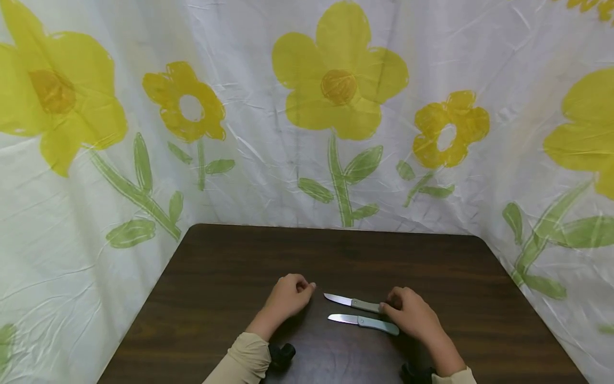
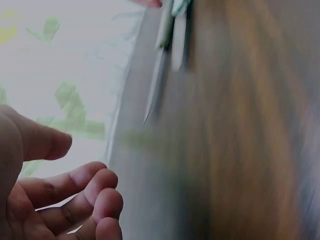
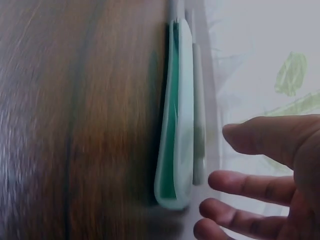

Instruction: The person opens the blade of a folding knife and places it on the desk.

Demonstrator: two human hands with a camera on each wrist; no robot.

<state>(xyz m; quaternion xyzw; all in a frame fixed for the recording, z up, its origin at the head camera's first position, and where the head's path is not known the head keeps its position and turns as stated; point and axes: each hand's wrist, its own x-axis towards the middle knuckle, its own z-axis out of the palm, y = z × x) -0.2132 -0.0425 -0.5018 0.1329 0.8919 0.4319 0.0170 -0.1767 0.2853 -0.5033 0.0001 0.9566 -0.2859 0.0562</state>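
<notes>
Two folding knives lie unfolded side by side on the dark table, their blades pointing left. The farther knife [image 1: 365,305] has a grey-green handle. Nearer to me is the other knife [image 1: 378,325], with a mint handle; the right wrist view shows the green slot along that handle [image 3: 185,115]. My right hand [image 1: 413,316] hovers at the handle ends, its thumb and fingers spread apart with nothing between them. Left of the blade tips is my left hand [image 1: 288,298], empty, its fingers loosely bent and the thumb apart from them in the left wrist view.
The brown wood-grain table [image 1: 216,298] has rounded far corners. A white curtain [image 1: 259,176] with yellow flowers hangs behind it and along both sides. Black wrist camera mounts [image 1: 282,354] sit by the sleeve cuffs, close over the table.
</notes>
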